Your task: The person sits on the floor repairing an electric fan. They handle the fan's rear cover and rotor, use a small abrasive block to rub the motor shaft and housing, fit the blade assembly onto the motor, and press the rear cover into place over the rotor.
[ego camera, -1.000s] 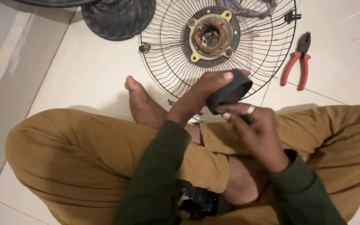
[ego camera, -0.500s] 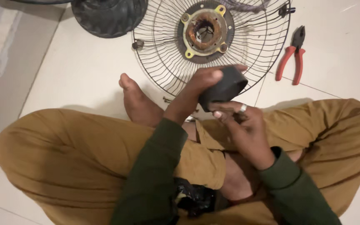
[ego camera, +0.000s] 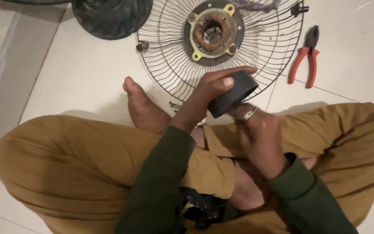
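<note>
Head view — left hand [ego camera: 213,89] wraps its grip around a black cylindrical cap [ego camera: 232,92], held tilted above the person's crossed legs. Right hand [ego camera: 260,134], a ring on one finger, touches the cap's underside; how far its grip closes cannot be told. Beyond lie a wire fan guard [ego camera: 260,47] and red-handled pliers [ego camera: 307,58] on the tiled floor [ego camera: 78,78].

Dim, warm indoor light falls evenly on the pale tiled floor [ego camera: 78,82]. Soft shadows lie just beside the round wire fan guard [ego camera: 256,47] and the knees. Focus is slightly soft throughout, without glare.
</note>
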